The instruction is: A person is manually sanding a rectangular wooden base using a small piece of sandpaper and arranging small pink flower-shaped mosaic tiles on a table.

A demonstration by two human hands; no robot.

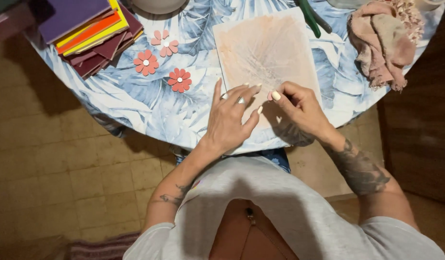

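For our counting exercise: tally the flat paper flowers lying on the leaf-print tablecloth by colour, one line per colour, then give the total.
Pale pink paper flower with white centre: 1
Red-orange paper flowers with white centres: 2
Total: 3
All lie left of the peach-tinted board that the left hand and right hand rest on.

Round leaf-print table [135, 103] bears foam sheets [90, 33], flowers [179, 80], board [266, 53], rag [384, 43]
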